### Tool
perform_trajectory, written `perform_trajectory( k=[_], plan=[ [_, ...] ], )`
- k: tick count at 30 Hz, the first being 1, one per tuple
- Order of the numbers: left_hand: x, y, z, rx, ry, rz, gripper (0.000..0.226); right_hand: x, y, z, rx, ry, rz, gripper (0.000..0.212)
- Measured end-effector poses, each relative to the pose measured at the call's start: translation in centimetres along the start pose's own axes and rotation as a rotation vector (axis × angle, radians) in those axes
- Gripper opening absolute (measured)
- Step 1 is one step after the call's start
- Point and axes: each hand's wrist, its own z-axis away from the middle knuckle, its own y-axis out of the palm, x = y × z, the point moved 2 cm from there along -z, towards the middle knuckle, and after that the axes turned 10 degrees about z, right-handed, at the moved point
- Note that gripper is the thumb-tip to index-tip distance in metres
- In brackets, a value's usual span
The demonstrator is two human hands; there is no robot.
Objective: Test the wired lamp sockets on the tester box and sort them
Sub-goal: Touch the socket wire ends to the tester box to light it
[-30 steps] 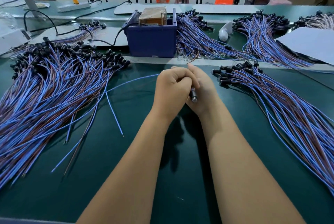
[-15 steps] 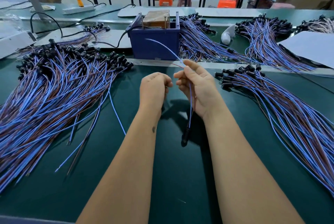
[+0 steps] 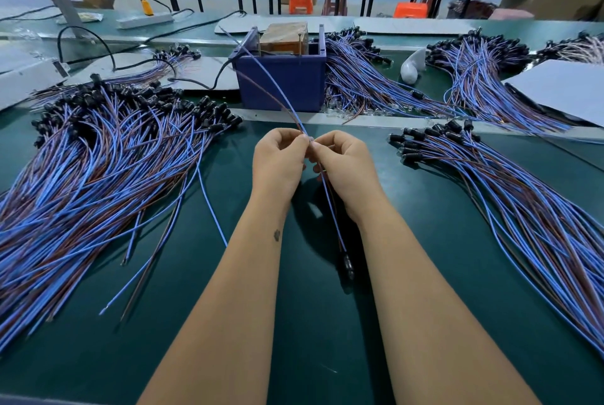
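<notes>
While a big heap of wired sockets (image 3: 98, 156) sprawls across the left of the green surface (image 3: 310, 339), the left hand (image 3: 277, 163) and right hand (image 3: 346, 169) meet mid-frame, each grip pinching one blue-and-brown wire pair (image 3: 277, 94). Its black socket (image 3: 348, 265) dangles below, between the forearms. Above stands the blue tester box (image 3: 287, 84); a smaller heap (image 3: 506, 195) fans right.

Blue and brown wires (image 3: 98, 172) with black sockets lie on a dark green table (image 3: 310, 323) beside a navy tester box (image 3: 281, 84).
</notes>
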Motion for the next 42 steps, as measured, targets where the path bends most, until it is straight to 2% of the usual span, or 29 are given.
perform_trajectory(
  k=[3, 7, 11, 21, 42],
  plan=[
    [-0.1, 0.0, 0.0, -0.022, 0.025, -0.072, 0.009, 0.0, -0.1, -0.1, -0.079, -0.038, 0.069, 0.015],
    [-0.1, -0.6, -0.1, -0.067, 0.053, -0.146, 0.009, -0.1, -0.8, -0.2, -0.199, -0.021, 0.022, 0.017],
    [-0.1, -1.0, -0.3, -0.103, 0.085, -0.194, 0.013, -0.3, -1.1, -0.3, -0.24, 0.031, -0.032, 0.016],
    [0.0, -1.4, -0.7, -0.101, 0.117, -0.199, 0.024, -0.6, -1.0, -0.4, -0.266, 0.085, -0.071, 0.011],
    [0.2, -2.2, -1.5, -0.221, 0.118, -0.1, 0.024, -0.8, -1.1, -0.6, -0.27, 0.116, -0.03, 0.008]
  ],
)
